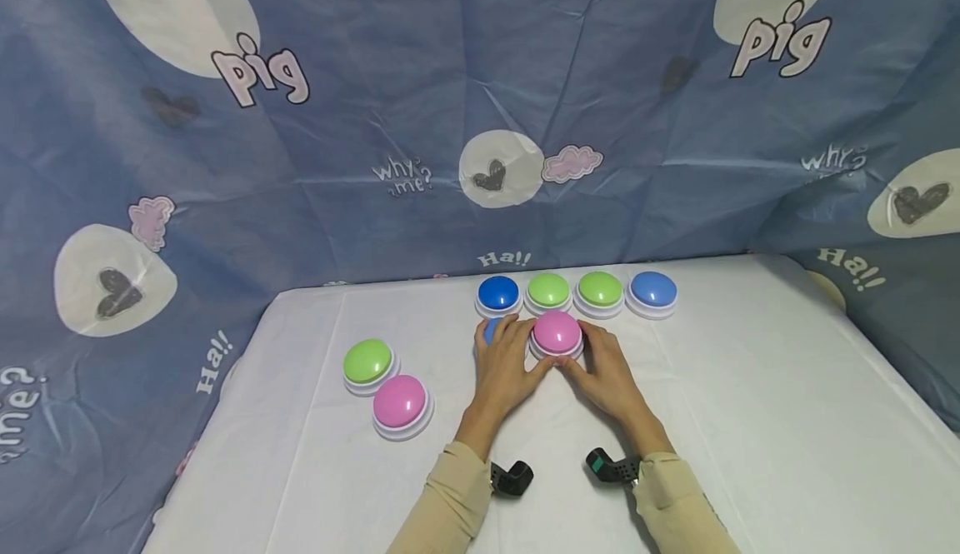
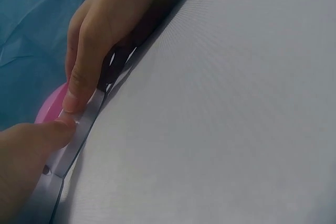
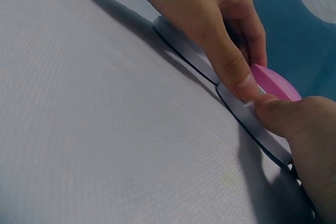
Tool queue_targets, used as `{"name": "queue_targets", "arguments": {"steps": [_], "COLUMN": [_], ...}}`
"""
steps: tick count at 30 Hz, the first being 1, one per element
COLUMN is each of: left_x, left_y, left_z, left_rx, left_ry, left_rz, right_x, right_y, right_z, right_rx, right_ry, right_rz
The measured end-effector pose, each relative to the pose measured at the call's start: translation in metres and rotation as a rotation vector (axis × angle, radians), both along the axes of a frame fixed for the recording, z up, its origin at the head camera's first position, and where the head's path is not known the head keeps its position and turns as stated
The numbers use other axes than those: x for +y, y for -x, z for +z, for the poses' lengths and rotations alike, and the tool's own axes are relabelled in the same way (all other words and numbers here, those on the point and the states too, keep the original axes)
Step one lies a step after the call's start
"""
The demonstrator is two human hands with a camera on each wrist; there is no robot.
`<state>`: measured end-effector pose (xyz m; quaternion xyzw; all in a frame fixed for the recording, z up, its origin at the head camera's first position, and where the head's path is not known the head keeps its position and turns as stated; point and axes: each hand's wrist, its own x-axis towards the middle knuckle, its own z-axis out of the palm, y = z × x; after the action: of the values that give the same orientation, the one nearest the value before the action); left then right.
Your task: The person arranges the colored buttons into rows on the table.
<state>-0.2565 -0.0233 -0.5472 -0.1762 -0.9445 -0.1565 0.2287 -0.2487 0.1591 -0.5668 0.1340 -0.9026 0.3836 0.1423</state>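
Note:
Both hands are at a pink dome button (image 1: pixel 557 333) with a white base. In the head view, the left hand (image 1: pixel 506 366) holds its left side, thumb at the front edge, other fingers over a blue button (image 1: pixel 492 331) that it mostly hides. My right hand (image 1: pixel 609 375) grips the right side, thumb at the front and fingers around the rim. The wrist views show the two thumbs meeting on the white base (image 2: pixel 79 137), with a sliver of pink dome (image 3: pixel 275 83) behind them.
Behind stands a row: dark blue button (image 1: pixel 498 292), green button (image 1: pixel 548 289), another green button (image 1: pixel 600 289) and lighter blue button (image 1: pixel 653 289). At left lie a green button (image 1: pixel 367 361) and a pink button (image 1: pixel 400 401). A patterned blue cloth (image 1: pixel 360 229) rises behind the white table (image 1: pixel 315 487).

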Motion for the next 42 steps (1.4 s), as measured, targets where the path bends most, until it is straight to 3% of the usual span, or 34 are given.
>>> {"name": "queue_targets", "arguments": {"steps": [20,33,42], "left_x": [-0.001,-0.004,-0.004], "left_y": [-0.001,-0.001,-0.001], "left_z": [0.001,-0.001,-0.001], "left_rx": [-0.01,0.054,0.047], "left_ry": [-0.016,-0.128,-0.319], "left_rz": [-0.004,-0.014,0.033], "right_x": [-0.002,-0.007,-0.012], "right_y": [-0.003,-0.009,-0.014], "right_z": [0.006,0.005,0.004], "right_rx": [-0.058,0.032,0.103], "right_ry": [0.009,0.132,0.182], "right_rz": [-0.024,0.0,-0.023]}}
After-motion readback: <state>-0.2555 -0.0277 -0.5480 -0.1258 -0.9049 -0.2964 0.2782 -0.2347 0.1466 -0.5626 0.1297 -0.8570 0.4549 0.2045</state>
